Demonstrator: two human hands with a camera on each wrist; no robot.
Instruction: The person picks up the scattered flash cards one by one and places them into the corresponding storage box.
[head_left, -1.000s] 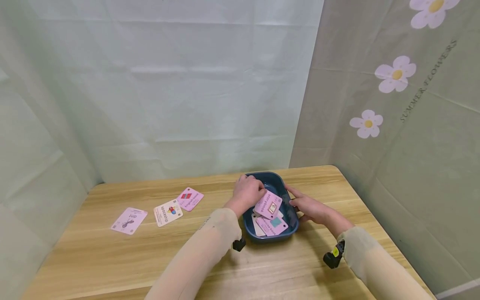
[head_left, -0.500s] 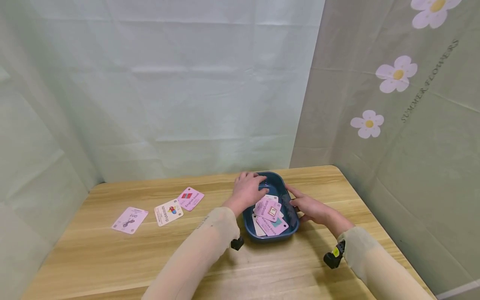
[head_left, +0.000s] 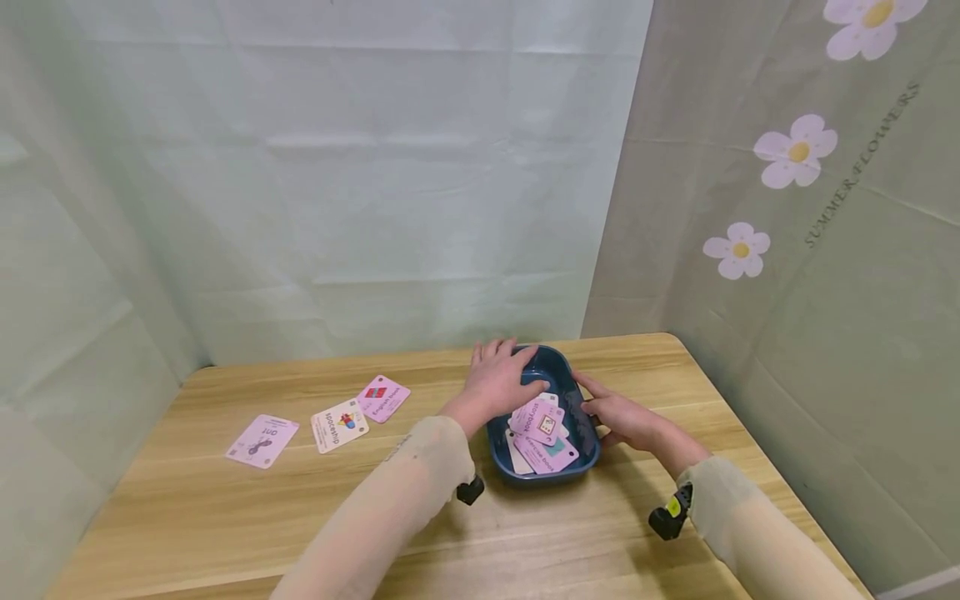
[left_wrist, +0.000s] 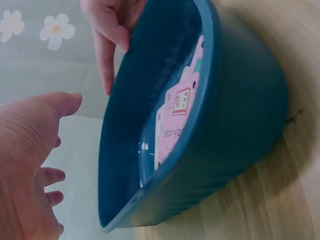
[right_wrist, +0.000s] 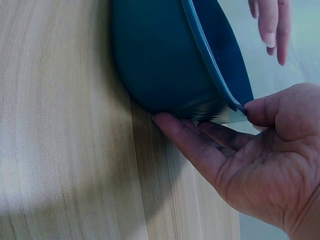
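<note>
On the bench (head_left: pixel 558 542), right of centre, sits the blue bin (head_left: pixel 583 432). The right hand (head_left: pixel 628 421) grips its side; the left hand (head_left: pixel 497 385) spreads empty at its left rim. Cards (head_left: pixel 538 419) overlap inside, so filling seems underway; three loose cards (head_left: pixel 339 427), lower left, would call for a leftward reach.

you have the bin (head_left: pixel 543 477), storybook card (head_left: pixel 538 423) inside, lower right of centre; lower left lie your ant card (head_left: pixel 262 442), spaceship card (head_left: pixel 340 427) and english book card (head_left: pixel 383 400).
</note>
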